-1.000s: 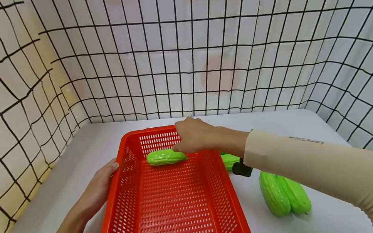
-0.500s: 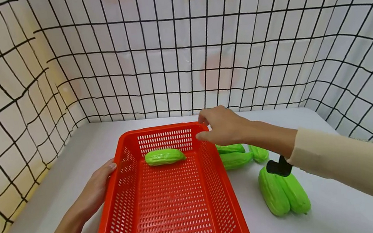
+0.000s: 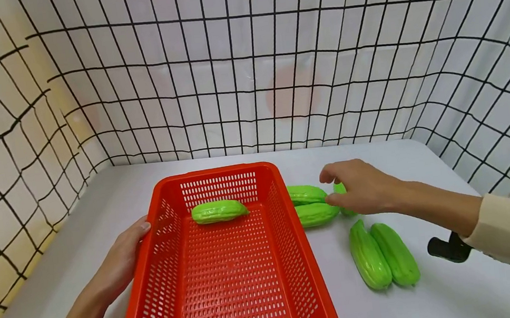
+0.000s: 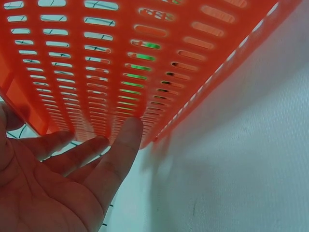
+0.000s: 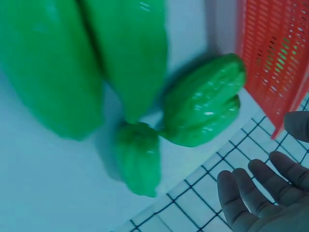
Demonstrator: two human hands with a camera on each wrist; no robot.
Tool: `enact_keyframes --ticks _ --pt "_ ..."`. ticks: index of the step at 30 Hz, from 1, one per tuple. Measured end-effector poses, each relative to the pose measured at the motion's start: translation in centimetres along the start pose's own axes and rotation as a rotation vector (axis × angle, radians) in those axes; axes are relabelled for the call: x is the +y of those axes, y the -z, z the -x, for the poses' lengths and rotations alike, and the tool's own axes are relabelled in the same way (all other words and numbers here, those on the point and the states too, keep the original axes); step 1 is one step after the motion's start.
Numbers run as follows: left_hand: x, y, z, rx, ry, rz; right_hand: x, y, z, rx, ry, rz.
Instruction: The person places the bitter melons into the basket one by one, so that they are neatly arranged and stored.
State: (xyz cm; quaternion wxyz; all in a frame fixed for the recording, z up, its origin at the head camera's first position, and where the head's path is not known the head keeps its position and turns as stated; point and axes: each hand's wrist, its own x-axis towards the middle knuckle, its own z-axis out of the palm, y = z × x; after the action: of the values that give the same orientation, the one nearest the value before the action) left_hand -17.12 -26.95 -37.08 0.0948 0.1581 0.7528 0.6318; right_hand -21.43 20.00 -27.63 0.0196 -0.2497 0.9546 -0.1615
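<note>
A red perforated plastic basket [image 3: 232, 284] stands in the middle of the head view, with one light-green ribbed gourd [image 3: 218, 211] lying crosswise at its far end. My left hand [image 3: 121, 257] rests on the outside of the basket's left wall; in the left wrist view its fingers [image 4: 116, 159] are extended along the slotted side. Right of the basket, my right hand [image 3: 366, 188] hovers with spread, loosely bent fingers and holds nothing. Under and beside it lie two gourds [image 3: 316, 215] against the basket and another gourd [image 3: 339, 189] partly hidden by the hand.
Two more gourds [image 3: 370, 259] lie side by side on the white table [image 3: 429, 175], nearer to me on the right. A black wire grid [image 3: 238, 97] with white sheeting behind it encloses the table at the back and sides.
My right hand has left the gourd in the basket, passed over the right rim and moved right above the gourds on the table. The left hand has stayed at the basket's side.
</note>
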Motion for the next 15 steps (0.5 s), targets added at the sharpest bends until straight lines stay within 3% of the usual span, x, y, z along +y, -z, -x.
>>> enact_keyframes --ticks 15 --pt "-0.1 0.0 0.0 0.009 0.007 -0.010 4.3 -0.9 5.1 -0.057 0.020 0.022"
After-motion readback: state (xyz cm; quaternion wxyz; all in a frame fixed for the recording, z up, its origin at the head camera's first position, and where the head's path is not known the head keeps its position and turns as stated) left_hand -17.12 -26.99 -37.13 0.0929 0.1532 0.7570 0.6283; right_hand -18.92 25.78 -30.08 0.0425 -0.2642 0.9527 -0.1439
